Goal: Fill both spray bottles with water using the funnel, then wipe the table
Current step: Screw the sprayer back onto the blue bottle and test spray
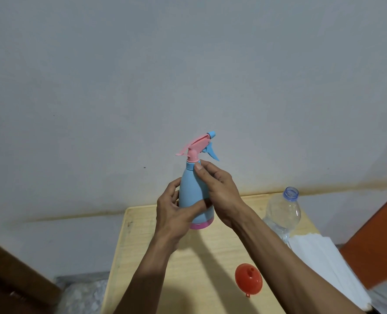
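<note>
A light blue spray bottle [191, 189] with a pink trigger head and pink base band is held upright above the far end of the wooden table [210, 257]. My left hand [174, 214] grips its lower body from the left. My right hand [217, 189] wraps the right side, with the thumb and fingertips at the blue collar under the spray head. An orange funnel [248, 278] lies on its side on the table near me. A clear plastic water bottle [283, 214], uncapped, stands at the table's right. Only one spray bottle is in view.
A stack of white paper towels [323, 264] lies along the table's right edge. An orange panel [378, 241] stands to the right of it. A grey wall is behind the table, and a dark wooden piece [13, 273] sits at lower left.
</note>
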